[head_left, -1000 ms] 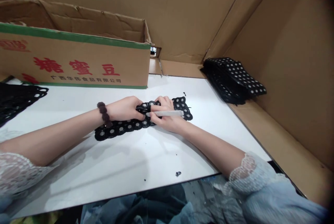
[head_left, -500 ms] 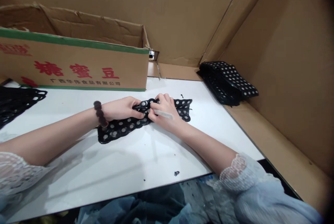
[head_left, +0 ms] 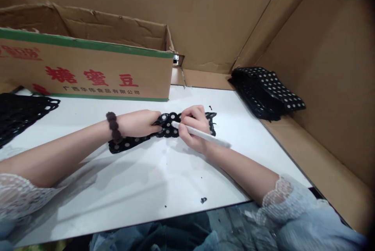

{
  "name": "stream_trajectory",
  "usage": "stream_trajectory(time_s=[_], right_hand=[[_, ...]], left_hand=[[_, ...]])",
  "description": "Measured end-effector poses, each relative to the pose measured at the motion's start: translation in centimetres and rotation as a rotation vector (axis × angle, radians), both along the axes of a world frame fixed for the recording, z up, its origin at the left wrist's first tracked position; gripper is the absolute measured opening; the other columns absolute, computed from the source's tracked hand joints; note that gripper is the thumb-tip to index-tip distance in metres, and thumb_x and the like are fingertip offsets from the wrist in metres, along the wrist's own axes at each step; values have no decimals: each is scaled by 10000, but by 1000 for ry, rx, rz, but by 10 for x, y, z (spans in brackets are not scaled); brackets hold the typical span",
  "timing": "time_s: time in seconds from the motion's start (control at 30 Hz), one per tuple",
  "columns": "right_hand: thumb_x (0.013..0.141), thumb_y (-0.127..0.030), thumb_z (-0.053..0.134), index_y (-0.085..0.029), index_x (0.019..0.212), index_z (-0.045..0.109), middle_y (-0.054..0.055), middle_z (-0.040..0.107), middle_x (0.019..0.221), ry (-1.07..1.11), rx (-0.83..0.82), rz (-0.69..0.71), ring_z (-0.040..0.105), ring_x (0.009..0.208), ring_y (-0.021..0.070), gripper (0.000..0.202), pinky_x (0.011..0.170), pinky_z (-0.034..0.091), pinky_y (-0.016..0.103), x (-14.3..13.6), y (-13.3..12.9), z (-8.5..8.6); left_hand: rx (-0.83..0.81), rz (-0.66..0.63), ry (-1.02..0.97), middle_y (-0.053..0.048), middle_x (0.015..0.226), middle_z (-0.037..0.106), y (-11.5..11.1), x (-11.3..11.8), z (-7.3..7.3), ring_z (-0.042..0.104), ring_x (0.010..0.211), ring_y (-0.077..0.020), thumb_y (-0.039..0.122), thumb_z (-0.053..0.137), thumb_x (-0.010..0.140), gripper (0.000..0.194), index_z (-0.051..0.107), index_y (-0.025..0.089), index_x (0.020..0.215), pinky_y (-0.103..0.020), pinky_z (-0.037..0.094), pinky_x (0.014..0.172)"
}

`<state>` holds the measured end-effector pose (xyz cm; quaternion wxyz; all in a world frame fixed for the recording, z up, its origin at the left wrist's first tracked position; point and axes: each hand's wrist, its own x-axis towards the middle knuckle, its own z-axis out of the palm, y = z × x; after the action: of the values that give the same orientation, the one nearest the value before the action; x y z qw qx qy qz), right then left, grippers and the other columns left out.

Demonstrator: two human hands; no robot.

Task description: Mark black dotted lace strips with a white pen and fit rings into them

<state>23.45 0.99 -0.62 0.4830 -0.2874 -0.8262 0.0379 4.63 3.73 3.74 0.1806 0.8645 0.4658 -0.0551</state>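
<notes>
A black strip with pale round dots (head_left: 168, 130) lies across the white table; whether it is cloth or plastic I cannot tell. My left hand (head_left: 139, 122) is closed on its left half, thumb and fingers pinching an upper fold. Dotted material also shows below that wrist, which wears a dark beaded band. Over the right half, my right hand (head_left: 195, 126) grips a slim white pen-like tool (head_left: 209, 137). The tool's tip points left, at the strip between both hands; whether it touches is unclear.
An open cardboard box (head_left: 111, 71) with red lettering stands at the back left. Black netted material (head_left: 23, 114) lies at the left edge. Folded black dotted pieces (head_left: 269, 91) are stacked at the right. Small black scraps (head_left: 203, 200) lie near the front edge; cardboard walls rise behind and right.
My right hand has shifted right along the strip, and the tool is now more visible, tilted down to the right. My left hand keeps its hold. The whole view has shifted slightly.
</notes>
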Motion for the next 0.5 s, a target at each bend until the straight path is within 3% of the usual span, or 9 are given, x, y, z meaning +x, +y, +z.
stream_trajectory(time_s=[0.07,0.17,0.27,0.5], right_hand=[[769,-193,449,-172,580,455,46,502,753,16,0,43,421,759,151,190,741,364,335,-1,1,-3],[808,-208,411,-167,596,436,28,463,702,-66,-260,170,437,671,113,217,626,376,271,-4,4,-8],[814,-191,395,-171,546,360,-3,393,612,-148,-458,164,415,594,93,271,561,342,245,-8,8,-11],[812,-183,391,-176,510,322,-5,387,590,-200,-535,115,398,580,93,310,566,328,249,-10,8,-9]], left_hand=[[-88,-3,-18,-21,709,602,2,-1,1,522,585,-154,362,426,740,196,496,181,766,-223,337,492],[-113,19,-14,-16,644,589,1,-1,2,504,548,-147,335,457,694,167,504,175,699,-224,319,465],[-87,67,5,-21,612,577,-2,1,0,488,517,-142,305,464,662,141,506,171,667,-227,296,440],[-169,120,-34,-8,589,555,0,0,-3,471,498,-130,314,465,644,137,487,179,630,-222,295,423]])
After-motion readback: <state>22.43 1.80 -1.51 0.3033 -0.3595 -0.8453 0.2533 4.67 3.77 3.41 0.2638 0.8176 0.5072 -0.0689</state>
